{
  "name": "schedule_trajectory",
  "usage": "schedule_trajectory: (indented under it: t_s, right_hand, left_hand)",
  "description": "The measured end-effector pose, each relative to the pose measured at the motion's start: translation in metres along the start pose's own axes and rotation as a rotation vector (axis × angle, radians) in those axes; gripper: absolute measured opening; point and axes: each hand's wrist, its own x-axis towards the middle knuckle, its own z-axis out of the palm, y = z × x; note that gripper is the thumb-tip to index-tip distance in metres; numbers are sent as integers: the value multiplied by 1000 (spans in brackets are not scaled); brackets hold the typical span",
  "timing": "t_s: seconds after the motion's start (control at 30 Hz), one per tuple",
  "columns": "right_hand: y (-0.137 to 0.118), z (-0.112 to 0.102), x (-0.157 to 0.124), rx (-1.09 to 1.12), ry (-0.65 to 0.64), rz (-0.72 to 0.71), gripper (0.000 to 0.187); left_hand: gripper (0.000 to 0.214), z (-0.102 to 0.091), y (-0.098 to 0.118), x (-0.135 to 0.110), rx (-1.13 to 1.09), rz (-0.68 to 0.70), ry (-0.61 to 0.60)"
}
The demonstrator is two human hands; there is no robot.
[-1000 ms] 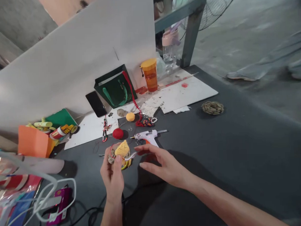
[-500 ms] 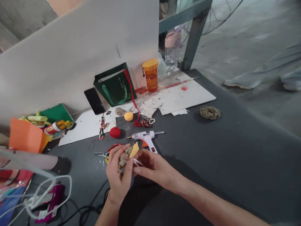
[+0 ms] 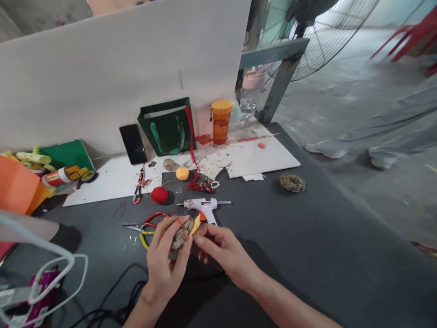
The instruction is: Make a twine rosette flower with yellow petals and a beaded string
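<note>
My left hand (image 3: 164, 257) is closed around a small grey-brown knitted or crocheted piece (image 3: 182, 235) with a yellow patch (image 3: 195, 225) at its right end and a red strand across it. Against that yellow end, my right hand (image 3: 221, 247) pinches with thumb and fingers; what lies between its fingertips is mostly hidden. Just beyond the hands lies a white glue gun (image 3: 202, 206). Scissors (image 3: 144, 227) with red and yellow handles rest beside my left fingers. Farther back are a red yarn ball (image 3: 159, 195) and a yellow yarn ball (image 3: 182, 173).
A coil of brown cord (image 3: 292, 183) lies on the right of the dark table. At the back stand a green paper bag (image 3: 167, 127), a phone (image 3: 133, 144) and an orange-lidded cup (image 3: 221, 125). White cables (image 3: 77, 279) and a purple power strip (image 3: 35, 304) occupy the left.
The camera view has shifted, with the hands slightly left in the picture. The knitted piece has turned in my left hand, and the shiny strands by my right fingers no longer show.
</note>
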Motion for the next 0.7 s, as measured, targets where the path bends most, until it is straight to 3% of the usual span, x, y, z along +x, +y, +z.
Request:
schedule_trajectory:
  t_s: [0.2,0.43,0.57,0.7]
  right_hand:
    - [-4,-1,-1,-41,44,10,41]
    - [-9,-5,-2,-87,120,3,41]
    - [-11,-7,0,-123,187,17,39]
    - [-11,-12,-2,-194,240,-44,36]
  left_hand:
    - [33,5,7,-2,-349,-522,-163]
    - [53,15,8,1,-957,-894,-226]
    - [42,16,9,6,-1313,-1136,-222]
    - [29,16,11,11,-1427,-1295,-151]
